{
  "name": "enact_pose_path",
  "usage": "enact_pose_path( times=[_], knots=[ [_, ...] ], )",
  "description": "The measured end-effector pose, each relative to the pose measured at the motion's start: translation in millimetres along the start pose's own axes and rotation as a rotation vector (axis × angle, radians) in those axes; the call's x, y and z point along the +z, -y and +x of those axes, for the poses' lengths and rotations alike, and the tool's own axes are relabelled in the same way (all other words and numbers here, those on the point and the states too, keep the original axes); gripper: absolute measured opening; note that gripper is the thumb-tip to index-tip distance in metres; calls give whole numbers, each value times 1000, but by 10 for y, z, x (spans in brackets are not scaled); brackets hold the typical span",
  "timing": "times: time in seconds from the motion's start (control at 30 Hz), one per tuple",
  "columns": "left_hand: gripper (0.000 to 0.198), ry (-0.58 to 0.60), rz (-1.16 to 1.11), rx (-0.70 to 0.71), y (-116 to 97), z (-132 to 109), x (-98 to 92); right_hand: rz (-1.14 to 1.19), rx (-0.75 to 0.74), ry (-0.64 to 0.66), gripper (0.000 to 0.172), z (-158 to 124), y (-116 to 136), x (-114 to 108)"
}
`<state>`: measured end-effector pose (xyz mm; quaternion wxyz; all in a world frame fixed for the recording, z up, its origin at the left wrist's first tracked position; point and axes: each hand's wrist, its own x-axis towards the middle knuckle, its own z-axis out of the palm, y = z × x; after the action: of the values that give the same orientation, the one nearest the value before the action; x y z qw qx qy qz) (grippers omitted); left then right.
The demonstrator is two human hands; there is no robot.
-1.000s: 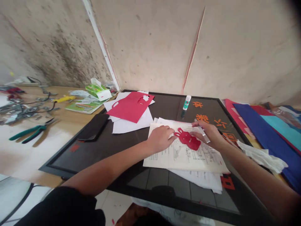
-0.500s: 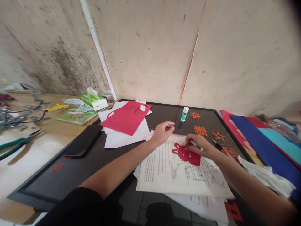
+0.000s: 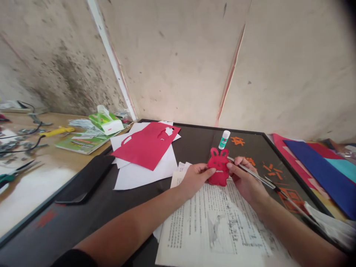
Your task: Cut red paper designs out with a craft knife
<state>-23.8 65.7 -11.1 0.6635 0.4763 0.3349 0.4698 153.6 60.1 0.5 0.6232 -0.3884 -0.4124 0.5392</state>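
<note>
We work at a wooden table [image 3: 55,159] set against a stained plaster wall [image 3: 61,63], with a black-framed board [image 3: 69,218] lying on it and sheets of blue craft paper [image 3: 319,174] piled to the right. On the board we have a red sheet with cut-outs [image 3: 146,146] resting on white paper [image 3: 144,174], a black phone [image 3: 83,178] near the left edge, a printed paper sheet [image 3: 211,230] running toward us, a glue stick [image 3: 224,139] standing upright near the far edge, and orange paper characters [image 3: 237,141] beside it.

Between our hands, just above the top of the printed sheet, is a red paper rabbit [image 3: 218,168], ears up. Our left hand [image 3: 196,180] pinches it from the left, fingers closed on its edge, while our right hand [image 3: 244,181] is closed around a slim metal craft knife [image 3: 258,177], as far as we can tell, its tip just beside the rabbit's right ear. The work in hand looks like trimming the rabbit's outline with that blade. We judge that it calls for a firm pinch on the paper, the left fingers kept clear of the blade's line, and the tip guided slowly along the edge
</note>
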Motion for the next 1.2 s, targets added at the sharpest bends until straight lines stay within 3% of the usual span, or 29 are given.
enact_pose_path(
  times=[0.3,0.57,0.73,0.87,0.97,1.1,1.2],
  knots=[
    [42,-3,-137,-84,-58,0,-2,116,161,18,32,-49,-48,5],
    [37,-19,-192,-119,-61,7,-32,102,148,22,31,-59,-49,3],
    [36,-53,-156,-88,-29,25,-38,97,63,38,30,-64,-94,-21],
    [32,-51,-61,-43,-12,14,-30,45,28,20,29,-47,-64,-29],
    [28,-40,43,27,-13,-4,-10,-20,35,19,29,-38,98,-34],
    [22,-128,197,233,-20,-42,8,-69,187,-2,31,-155,385,-89],
    [20,-133,326,356,-18,-99,-2,-122,279,-39,33,-367,449,-185]
  ],
)
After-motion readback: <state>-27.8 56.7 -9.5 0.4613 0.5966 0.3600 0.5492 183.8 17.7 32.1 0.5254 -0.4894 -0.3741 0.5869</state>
